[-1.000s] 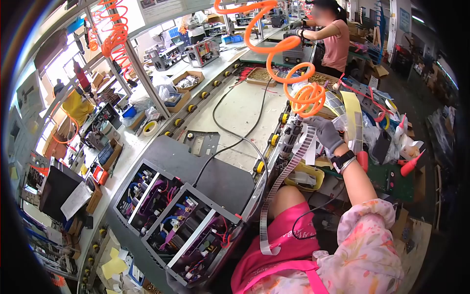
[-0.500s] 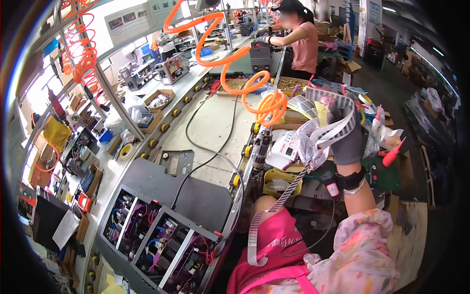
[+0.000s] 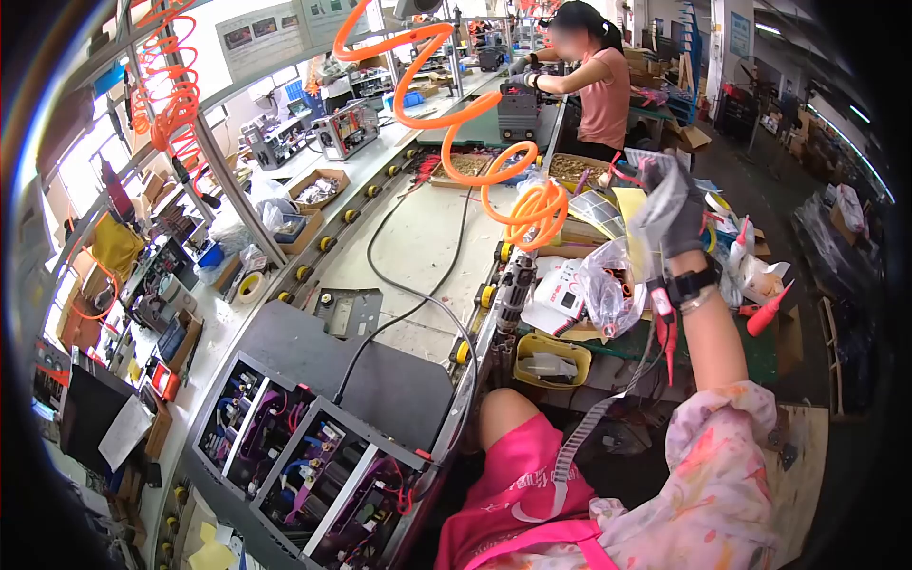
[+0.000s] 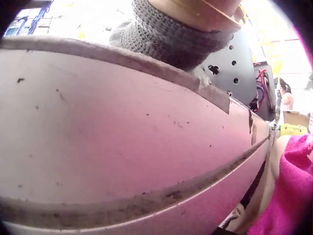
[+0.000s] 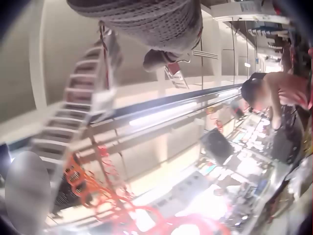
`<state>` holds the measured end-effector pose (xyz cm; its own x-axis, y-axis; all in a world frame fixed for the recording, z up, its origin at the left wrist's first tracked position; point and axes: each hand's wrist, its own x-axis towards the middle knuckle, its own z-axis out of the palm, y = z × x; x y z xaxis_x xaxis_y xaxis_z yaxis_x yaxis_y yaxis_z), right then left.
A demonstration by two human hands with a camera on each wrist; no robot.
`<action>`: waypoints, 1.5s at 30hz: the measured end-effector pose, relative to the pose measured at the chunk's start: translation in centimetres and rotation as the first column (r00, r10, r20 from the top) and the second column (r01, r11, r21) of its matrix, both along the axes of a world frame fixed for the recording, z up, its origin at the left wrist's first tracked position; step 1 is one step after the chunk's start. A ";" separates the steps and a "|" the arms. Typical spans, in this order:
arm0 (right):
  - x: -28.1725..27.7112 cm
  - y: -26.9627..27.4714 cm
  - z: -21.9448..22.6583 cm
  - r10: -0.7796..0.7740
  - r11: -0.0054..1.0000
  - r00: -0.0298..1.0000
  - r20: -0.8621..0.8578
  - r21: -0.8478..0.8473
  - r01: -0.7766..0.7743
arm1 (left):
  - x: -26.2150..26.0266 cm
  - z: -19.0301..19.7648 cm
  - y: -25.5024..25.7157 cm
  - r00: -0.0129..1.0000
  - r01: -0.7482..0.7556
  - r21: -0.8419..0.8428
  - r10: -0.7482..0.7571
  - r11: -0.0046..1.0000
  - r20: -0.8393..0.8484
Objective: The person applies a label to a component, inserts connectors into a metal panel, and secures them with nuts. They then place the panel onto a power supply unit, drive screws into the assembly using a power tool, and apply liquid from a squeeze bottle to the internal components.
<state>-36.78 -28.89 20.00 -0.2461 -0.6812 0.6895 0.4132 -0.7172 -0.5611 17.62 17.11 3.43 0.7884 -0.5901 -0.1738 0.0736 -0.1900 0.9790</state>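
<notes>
My gloved right hand (image 3: 670, 204) is raised over the cluttered side table, its fingers curled round a ladder-patterned strip (image 3: 581, 429) that trails down across my lap. In the right wrist view the hand (image 5: 151, 27) is at the top, with the strip (image 5: 66, 115) hanging beside it. Only the knitted cuff of my left hand (image 4: 164, 36) shows, beyond a pale metal rail (image 4: 112, 107); its fingers are hidden. A grey panel (image 4: 232, 63) stands beside that cuff. In the head view, open-topped units (image 3: 323, 456) with wiring inside lie on the line.
An orange coiled hose (image 3: 537, 214) hangs over the line, with a driver (image 3: 516, 285) below it. A yellow bin (image 3: 551, 361), a white device (image 3: 560, 294) and red-tipped bottles (image 3: 769, 309) are at the right. Another person (image 3: 603, 95) works farther along.
My right hand has moved from beside the driver to the right and up, over the side table, carrying the strip. The strip's loop has left the bench side, and the head view has shifted.
</notes>
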 end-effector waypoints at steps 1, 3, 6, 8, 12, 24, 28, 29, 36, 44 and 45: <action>-1.0 -2.4 -1.7 0.239 0.969 0.966 0.094 0.047 -0.244 | 0.0 0.0 0.1 1.000 -0.004 -0.002 0.004 1.000 0.000; 0.0 -3.4 -3.9 -0.650 0.722 0.460 -0.605 -0.303 0.622 | -0.1 0.0 0.1 1.000 -0.007 -0.006 0.007 1.000 0.006; 0.1 -2.0 -4.5 -0.301 0.768 0.045 -0.953 -0.213 0.604 | 0.0 0.1 0.2 1.000 -0.014 -0.015 0.014 1.000 0.011; -0.6 -1.0 -4.5 -0.289 0.791 -0.105 -0.952 -0.299 0.534 | -0.1 0.0 0.3 1.000 -0.020 -0.014 0.020 1.000 0.011; -5.5 1.1 -3.7 -0.412 0.731 0.129 -0.902 -0.243 0.638 | -0.2 0.0 0.3 0.999 -0.026 -0.010 0.027 1.000 0.027; -8.3 9.3 -13.0 0.351 0.590 -0.200 -0.915 0.050 0.806 | 0.1 -0.9 3.0 0.998 -0.045 -0.135 0.052 0.990 0.048; -8.0 8.8 -14.4 0.367 0.511 -0.104 -0.924 0.107 0.853 | 0.0 -2.4 5.0 0.950 0.047 -0.295 0.049 0.954 0.310; -6.9 9.4 -13.3 0.317 0.489 -0.019 -0.948 0.146 0.860 | -0.5 -2.6 5.1 0.765 -0.039 -0.168 0.138 0.985 0.630; 6.5 16.5 2.6 0.379 0.813 0.426 -0.821 0.516 0.270 | 0.9 -4.3 4.7 0.826 -0.192 -0.093 0.211 0.977 0.523; 35.1 17.9 11.3 0.011 0.935 0.633 -0.774 -0.216 -0.281 | 0.1 -1.7 4.7 0.740 -0.216 -0.009 0.169 0.976 0.651; 38.8 17.8 11.0 0.186 0.924 0.645 -0.741 -0.090 -0.371 | 0.0 -1.8 4.7 0.733 -0.220 -0.014 0.175 0.975 0.658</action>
